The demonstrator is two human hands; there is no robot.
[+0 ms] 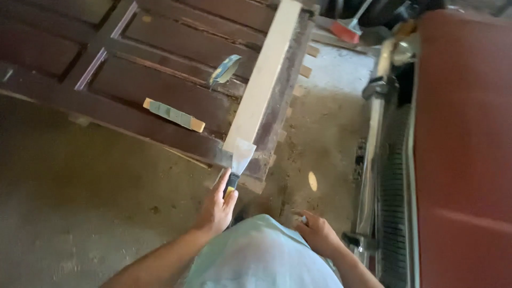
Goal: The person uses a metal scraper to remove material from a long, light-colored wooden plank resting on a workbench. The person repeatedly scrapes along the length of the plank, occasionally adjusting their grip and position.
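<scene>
My left hand (216, 208) grips the dark handle of a putty knife (240, 159). Its wide metal blade rests flat on the near end of a pale, filler-coated rail (264, 77) along the edge of a dark brown wooden door (138, 85) lying flat. My right hand (318, 233) hangs low near my hip, fingers curled around a small pale object that I cannot make out. My light shirt fills the bottom centre.
On the door lie a wooden sanding block (173, 114) with a green face and a second scraper (224, 69). A red vehicle panel (464, 138) with a metal running board (373, 154) stands on the right. A red broom head (345, 32) lies far back on the concrete floor.
</scene>
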